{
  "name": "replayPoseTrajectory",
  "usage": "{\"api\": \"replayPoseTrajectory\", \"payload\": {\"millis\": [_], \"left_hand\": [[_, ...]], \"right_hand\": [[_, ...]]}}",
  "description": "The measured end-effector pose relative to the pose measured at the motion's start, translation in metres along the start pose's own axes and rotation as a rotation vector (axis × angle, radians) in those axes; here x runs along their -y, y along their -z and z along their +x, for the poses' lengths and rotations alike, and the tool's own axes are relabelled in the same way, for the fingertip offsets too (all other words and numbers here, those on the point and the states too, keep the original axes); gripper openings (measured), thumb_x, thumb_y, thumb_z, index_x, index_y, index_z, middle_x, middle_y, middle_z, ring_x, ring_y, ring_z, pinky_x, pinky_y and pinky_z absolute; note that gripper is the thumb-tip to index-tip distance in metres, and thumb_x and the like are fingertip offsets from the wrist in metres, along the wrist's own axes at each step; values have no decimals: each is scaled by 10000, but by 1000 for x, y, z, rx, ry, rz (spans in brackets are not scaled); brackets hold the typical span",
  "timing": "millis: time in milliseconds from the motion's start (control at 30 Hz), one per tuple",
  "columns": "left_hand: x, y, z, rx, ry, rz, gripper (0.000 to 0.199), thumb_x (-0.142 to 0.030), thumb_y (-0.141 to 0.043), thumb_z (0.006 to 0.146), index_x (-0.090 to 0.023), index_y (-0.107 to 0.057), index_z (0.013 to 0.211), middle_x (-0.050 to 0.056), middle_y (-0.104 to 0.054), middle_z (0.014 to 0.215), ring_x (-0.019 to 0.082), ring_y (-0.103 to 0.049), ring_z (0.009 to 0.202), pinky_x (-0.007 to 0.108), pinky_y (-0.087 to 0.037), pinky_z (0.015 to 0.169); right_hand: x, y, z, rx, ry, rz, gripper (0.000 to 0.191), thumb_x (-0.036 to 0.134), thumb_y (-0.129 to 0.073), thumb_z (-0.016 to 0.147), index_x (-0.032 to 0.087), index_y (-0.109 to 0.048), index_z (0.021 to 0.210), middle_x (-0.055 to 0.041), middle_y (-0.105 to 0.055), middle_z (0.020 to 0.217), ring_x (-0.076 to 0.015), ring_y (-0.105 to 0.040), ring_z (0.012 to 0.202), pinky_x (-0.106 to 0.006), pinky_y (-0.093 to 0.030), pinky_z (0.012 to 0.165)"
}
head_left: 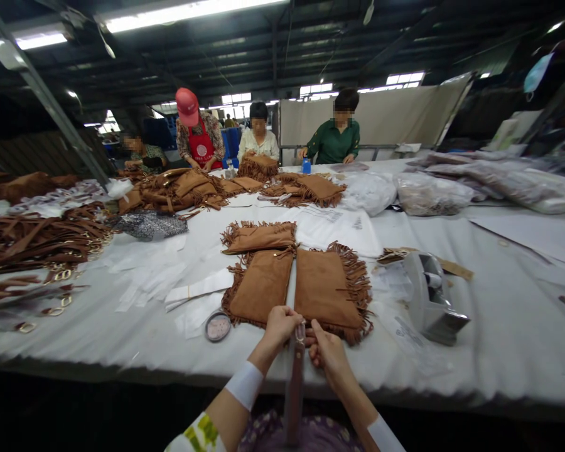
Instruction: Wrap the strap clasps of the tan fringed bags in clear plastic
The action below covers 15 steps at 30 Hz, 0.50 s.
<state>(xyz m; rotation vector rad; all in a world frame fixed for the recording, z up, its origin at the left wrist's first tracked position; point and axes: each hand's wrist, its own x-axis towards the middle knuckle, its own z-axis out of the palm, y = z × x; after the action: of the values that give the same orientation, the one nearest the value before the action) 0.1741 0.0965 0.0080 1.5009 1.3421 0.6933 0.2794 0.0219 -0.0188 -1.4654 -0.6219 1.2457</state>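
Note:
Close to the table's front edge, my left hand (281,326) pinches the upper end of a brown strap (295,370) that looks wrapped in clear plastic. A metal clasp shows near this end, and the strap's lower part hangs toward my lap. My right hand (330,353) is closed at the strap's right edge, thumb up and fingers curled; its exact contact is hard to see. Just beyond lie a brown fringed bag (327,285) on the right and another fringed bag (261,285) on the left. A smaller fringed piece (260,237) lies behind the left one.
A grey tape dispenser (430,298) stands right; a round tape roll (217,326) lies left, near paper strips (200,290). Brown straps (32,242) with metal rings pile up far left. Bags (183,188) and plastic-wrapped bundles (433,193) lie farther back. Several people work across the table.

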Motion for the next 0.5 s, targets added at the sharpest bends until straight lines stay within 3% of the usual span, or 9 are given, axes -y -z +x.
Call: {"api": "replayPoseTrajectory", "payload": {"millis": [133, 300, 367, 500], "left_hand": [[1, -1, 5, -14, 14, -133, 250, -202, -665, 675, -156, -628, 918, -9, -648, 648, 111, -582, 568, 199, -426, 553], [5, 6, -9, -13, 13, -278, 333, -409, -495, 830, -163, -551, 1048, 26, -667, 750, 114, -609, 611, 198, -444, 544], [13, 8, -24, 14, 39, -351, 417, -518, -426, 843, -154, -540, 1013, 40, -667, 767, 118, -609, 603, 205, -446, 527], [32, 3, -59, 212, 118, -460, 504, -637, -557, 711, -137, -561, 776, 17, -624, 614, 113, -560, 501, 218, -422, 482]], "right_hand": [[0, -2, -10, 141, 54, -173, 478, 616, -643, 659, 147, -608, 569, 34, -491, 385, -43, -343, 300, -186, -205, 326], [8, -4, -12, 182, -26, -28, 415, 538, -714, 600, 137, -607, 590, 29, -529, 435, -34, -344, 349, -177, -200, 354], [10, -3, -12, 196, -49, 23, 409, 525, -727, 591, 135, -604, 604, 28, -540, 457, -34, -353, 365, -174, -207, 364], [8, -3, -11, 203, -52, 30, 418, 535, -730, 586, 148, -572, 584, 55, -487, 414, -38, -348, 354, -179, -222, 373]]}}
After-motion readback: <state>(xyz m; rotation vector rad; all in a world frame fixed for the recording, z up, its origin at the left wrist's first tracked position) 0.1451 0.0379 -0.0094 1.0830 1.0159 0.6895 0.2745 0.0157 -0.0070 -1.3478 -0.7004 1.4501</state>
